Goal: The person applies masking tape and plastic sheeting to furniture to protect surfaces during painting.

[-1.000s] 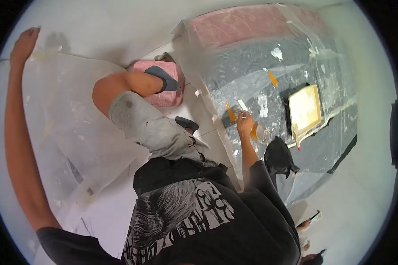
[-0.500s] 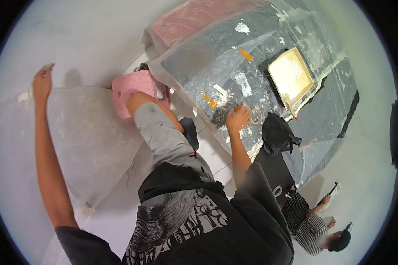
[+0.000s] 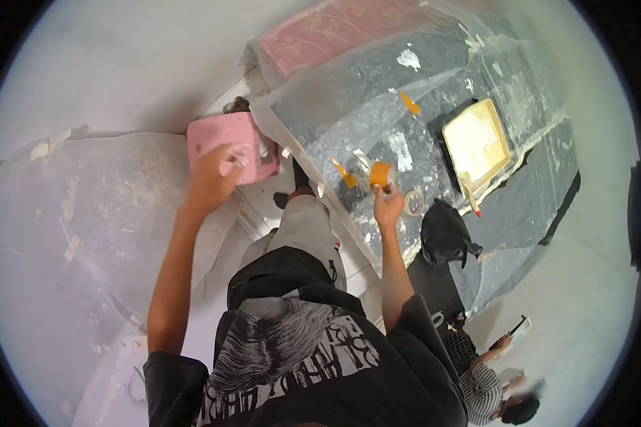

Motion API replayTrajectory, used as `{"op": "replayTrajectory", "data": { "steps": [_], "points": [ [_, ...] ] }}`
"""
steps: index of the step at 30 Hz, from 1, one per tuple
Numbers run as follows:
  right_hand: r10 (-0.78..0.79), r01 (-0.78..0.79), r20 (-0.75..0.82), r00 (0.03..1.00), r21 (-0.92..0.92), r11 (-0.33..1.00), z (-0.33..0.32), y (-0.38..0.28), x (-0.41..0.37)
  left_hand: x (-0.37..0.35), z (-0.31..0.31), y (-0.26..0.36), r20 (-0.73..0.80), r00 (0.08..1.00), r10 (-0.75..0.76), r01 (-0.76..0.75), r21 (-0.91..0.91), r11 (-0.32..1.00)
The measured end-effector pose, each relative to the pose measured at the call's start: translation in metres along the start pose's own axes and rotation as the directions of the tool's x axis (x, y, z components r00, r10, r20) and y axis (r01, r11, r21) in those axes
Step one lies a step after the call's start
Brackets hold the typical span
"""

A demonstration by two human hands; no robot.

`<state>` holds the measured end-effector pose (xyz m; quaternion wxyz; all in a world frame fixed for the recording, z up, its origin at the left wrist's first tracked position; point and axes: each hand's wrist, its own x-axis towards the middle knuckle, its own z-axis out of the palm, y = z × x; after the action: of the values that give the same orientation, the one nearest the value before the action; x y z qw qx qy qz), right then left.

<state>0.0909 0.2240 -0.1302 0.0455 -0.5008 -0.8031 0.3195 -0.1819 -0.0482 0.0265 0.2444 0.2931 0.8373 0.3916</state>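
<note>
My right hand [image 3: 389,207] grips a roll of orange tape [image 3: 381,174] above the plastic-covered table surface [image 3: 349,124]. Close beside that hand lies a pale tape ring [image 3: 414,203]. My left hand [image 3: 212,178] is raised in front of a pink stool [image 3: 210,132], fingers curled together. Something whitish shows at its fingertips, too blurred to make out. Orange putty-knife-like pieces [image 3: 345,174] and a white strip [image 3: 400,152] lie on the plastic near my right hand.
A cream paint tray [image 3: 506,139] stands on the table, a brush [image 3: 467,191] across its near corner. A black plastic bag [image 3: 445,235] sits at the table's near edge. Plastic sheeting [image 3: 114,206] covers something at left. Another person [image 3: 486,388] is at lower right, holding a flat object.
My right hand has picked up the orange tape roll from the table. My left hand has come in from the far left wall to the stool. My legs have shifted away from the stool.
</note>
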Motion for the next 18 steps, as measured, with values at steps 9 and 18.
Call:
{"op": "replayTrajectory", "data": {
  "steps": [9, 18],
  "points": [
    [-0.604, 0.280, 0.272, 0.750, 0.696, 0.661, -0.038, -0.235, -0.039, -0.010, -0.032, 0.096, -0.200, 0.976, 0.085, -0.099, -0.060, 0.993],
    [-0.868, 0.614, 0.282, 0.408, 0.619, 0.489, -0.042, -0.312, -0.051, -0.045, -0.059, 0.090, -0.441, 0.895, 0.059, -0.030, 0.073, 0.997]
  ]
}}
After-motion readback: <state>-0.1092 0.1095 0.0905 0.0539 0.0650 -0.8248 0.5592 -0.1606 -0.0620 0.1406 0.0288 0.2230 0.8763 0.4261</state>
